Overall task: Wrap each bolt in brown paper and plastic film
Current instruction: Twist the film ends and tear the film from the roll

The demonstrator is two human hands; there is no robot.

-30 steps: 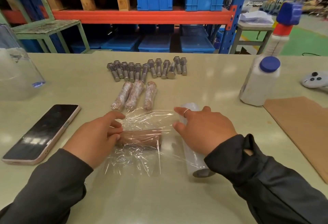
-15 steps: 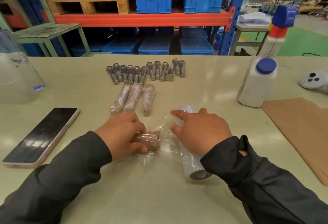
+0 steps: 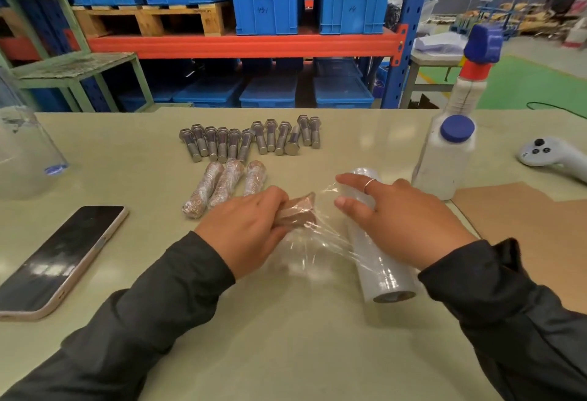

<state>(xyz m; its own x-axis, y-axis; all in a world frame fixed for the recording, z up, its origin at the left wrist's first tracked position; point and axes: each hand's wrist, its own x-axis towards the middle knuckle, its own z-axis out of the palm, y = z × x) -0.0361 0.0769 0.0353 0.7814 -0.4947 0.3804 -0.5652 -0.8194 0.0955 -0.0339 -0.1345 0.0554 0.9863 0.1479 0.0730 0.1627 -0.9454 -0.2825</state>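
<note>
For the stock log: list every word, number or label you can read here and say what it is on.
Left blue crate: dark handwritten marks on its front, too blurred to read.
Right blue crate: a handwritten mark, perhaps "14", not certain.
Wooden pallet: faint stamp on its top board, too small to read.
Phone, white bottle, film roll: no readable text.

bolts: grey metal | film roll: glossy clear plastic | table: smooth
</note>
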